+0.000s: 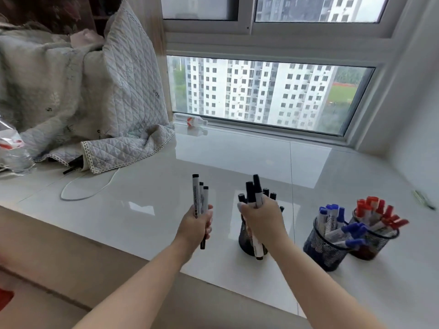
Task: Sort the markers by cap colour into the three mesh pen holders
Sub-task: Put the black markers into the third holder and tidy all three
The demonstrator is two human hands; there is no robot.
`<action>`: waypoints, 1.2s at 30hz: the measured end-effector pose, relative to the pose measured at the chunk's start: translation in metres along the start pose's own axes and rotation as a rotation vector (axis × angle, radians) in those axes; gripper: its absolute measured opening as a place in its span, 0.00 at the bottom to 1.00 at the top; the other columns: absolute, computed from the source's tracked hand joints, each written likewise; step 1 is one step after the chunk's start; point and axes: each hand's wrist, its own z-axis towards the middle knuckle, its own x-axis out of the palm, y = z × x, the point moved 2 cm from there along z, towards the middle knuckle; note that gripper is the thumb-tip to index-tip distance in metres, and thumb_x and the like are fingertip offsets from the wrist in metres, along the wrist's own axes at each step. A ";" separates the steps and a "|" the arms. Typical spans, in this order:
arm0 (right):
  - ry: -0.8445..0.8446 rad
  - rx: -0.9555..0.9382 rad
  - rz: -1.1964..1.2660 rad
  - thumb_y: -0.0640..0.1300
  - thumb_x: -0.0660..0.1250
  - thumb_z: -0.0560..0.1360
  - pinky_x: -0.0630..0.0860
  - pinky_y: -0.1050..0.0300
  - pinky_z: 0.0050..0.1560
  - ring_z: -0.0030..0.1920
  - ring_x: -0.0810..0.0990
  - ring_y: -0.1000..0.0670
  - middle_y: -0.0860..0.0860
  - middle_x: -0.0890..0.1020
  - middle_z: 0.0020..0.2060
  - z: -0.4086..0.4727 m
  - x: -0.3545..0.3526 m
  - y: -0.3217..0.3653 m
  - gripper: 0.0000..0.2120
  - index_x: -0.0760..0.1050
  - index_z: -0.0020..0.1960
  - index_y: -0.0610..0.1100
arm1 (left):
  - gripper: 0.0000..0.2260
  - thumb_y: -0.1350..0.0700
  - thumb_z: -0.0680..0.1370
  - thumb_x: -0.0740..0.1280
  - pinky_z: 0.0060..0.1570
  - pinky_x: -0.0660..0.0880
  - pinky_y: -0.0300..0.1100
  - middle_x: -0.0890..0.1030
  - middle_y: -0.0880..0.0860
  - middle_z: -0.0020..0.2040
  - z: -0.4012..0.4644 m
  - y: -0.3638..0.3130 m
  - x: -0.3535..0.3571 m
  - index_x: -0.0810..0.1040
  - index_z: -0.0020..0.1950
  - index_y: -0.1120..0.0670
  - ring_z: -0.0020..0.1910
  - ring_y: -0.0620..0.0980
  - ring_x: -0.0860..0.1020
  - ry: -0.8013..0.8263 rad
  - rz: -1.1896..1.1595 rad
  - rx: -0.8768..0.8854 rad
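My left hand [197, 223] grips three thin black-capped markers [199, 194] upright, above the white sill. My right hand [262, 220] is closed on two thick black-capped markers [254, 191], held over a black mesh holder [245, 241] that has several more black-capped markers in it. The hand hides most of that holder. To the right stands a mesh holder with blue-capped markers [329, 243], and touching it on the far right a mesh holder with red-capped markers [376, 236].
A quilted blanket [102, 98] is heaped at the left, with a black item [73, 163] and a white cable loop [83, 188] at its edge. A plastic bag [11, 148] lies far left. A small bottle [193, 121] lies by the window.
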 end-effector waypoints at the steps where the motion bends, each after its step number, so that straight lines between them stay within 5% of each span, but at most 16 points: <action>1: -0.077 -0.007 0.045 0.39 0.65 0.70 0.67 0.60 0.25 0.20 0.68 0.50 0.50 0.69 0.20 0.003 -0.016 0.001 0.14 0.64 0.29 0.44 | 0.04 0.57 0.78 0.62 0.25 0.67 0.36 0.70 0.49 0.29 -0.001 -0.004 0.008 0.71 0.44 0.54 0.23 0.44 0.67 0.003 0.005 0.020; 6: -0.443 -0.043 0.306 0.35 0.64 0.70 0.70 0.60 0.27 0.20 0.72 0.55 0.48 0.73 0.24 0.020 -0.075 -0.001 0.08 0.68 0.34 0.42 | 0.12 0.54 0.77 0.65 0.33 0.69 0.39 0.70 0.48 0.25 -0.003 -0.020 0.043 0.72 0.36 0.55 0.27 0.47 0.68 0.008 -0.063 0.084; 10: -0.566 -0.028 0.427 0.36 0.64 0.71 0.71 0.60 0.30 0.22 0.74 0.60 0.49 0.74 0.27 0.027 -0.086 -0.010 0.09 0.67 0.36 0.46 | 0.11 0.54 0.77 0.65 0.41 0.67 0.43 0.71 0.49 0.28 -0.004 -0.029 0.065 0.72 0.35 0.55 0.32 0.49 0.68 0.025 -0.186 0.090; 14: -0.525 -0.090 0.539 0.34 0.64 0.71 0.74 0.65 0.34 0.28 0.76 0.60 0.49 0.78 0.30 0.031 -0.068 -0.012 0.03 0.73 0.39 0.40 | 0.11 0.51 0.77 0.64 0.36 0.67 0.40 0.72 0.48 0.28 -0.005 -0.038 0.085 0.72 0.36 0.54 0.31 0.47 0.71 -0.036 -0.189 0.154; 18: -0.409 -0.117 0.401 0.36 0.64 0.71 0.69 0.75 0.34 0.34 0.76 0.65 0.57 0.79 0.33 0.035 -0.046 -0.019 0.05 0.79 0.42 0.38 | 0.10 0.51 0.77 0.64 0.35 0.71 0.36 0.76 0.46 0.29 -0.006 -0.036 0.104 0.75 0.38 0.54 0.30 0.43 0.74 -0.076 -0.154 0.187; 21: -0.316 -0.071 0.296 0.37 0.65 0.72 0.74 0.63 0.39 0.37 0.79 0.58 0.54 0.80 0.35 0.036 -0.039 -0.037 0.03 0.76 0.40 0.41 | 0.12 0.51 0.78 0.64 0.33 0.72 0.32 0.76 0.46 0.28 -0.005 -0.028 0.111 0.75 0.37 0.55 0.29 0.41 0.74 -0.080 -0.116 0.173; 23: -0.267 -0.075 0.188 0.37 0.66 0.71 0.75 0.54 0.45 0.46 0.78 0.49 0.50 0.80 0.39 0.034 -0.033 -0.047 0.04 0.76 0.40 0.44 | 0.13 0.51 0.78 0.64 0.37 0.74 0.38 0.76 0.47 0.28 -0.005 -0.021 0.112 0.75 0.37 0.56 0.32 0.46 0.75 -0.089 -0.122 0.140; 27: -0.266 -0.091 0.082 0.35 0.68 0.69 0.68 0.58 0.52 0.54 0.69 0.51 0.56 0.71 0.45 0.030 -0.027 -0.056 0.06 0.75 0.37 0.44 | 0.10 0.52 0.78 0.64 0.43 0.75 0.45 0.79 0.51 0.33 -0.003 -0.015 0.111 0.77 0.40 0.56 0.36 0.50 0.77 -0.126 -0.163 0.111; 32: -0.275 -0.057 0.187 0.35 0.68 0.70 0.74 0.55 0.47 0.46 0.77 0.46 0.49 0.73 0.46 0.029 -0.030 -0.058 0.07 0.73 0.41 0.46 | 0.07 0.54 0.78 0.64 0.34 0.74 0.32 0.80 0.48 0.34 -0.001 -0.017 0.119 0.77 0.43 0.55 0.32 0.40 0.79 -0.139 -0.171 0.133; 36: -0.335 -0.017 0.187 0.38 0.68 0.69 0.69 0.62 0.34 0.34 0.74 0.52 0.48 0.75 0.37 0.029 -0.036 -0.051 0.09 0.68 0.41 0.47 | 0.04 0.55 0.78 0.65 0.39 0.76 0.38 0.79 0.50 0.37 0.003 -0.018 0.128 0.76 0.46 0.54 0.37 0.46 0.79 -0.121 -0.095 0.169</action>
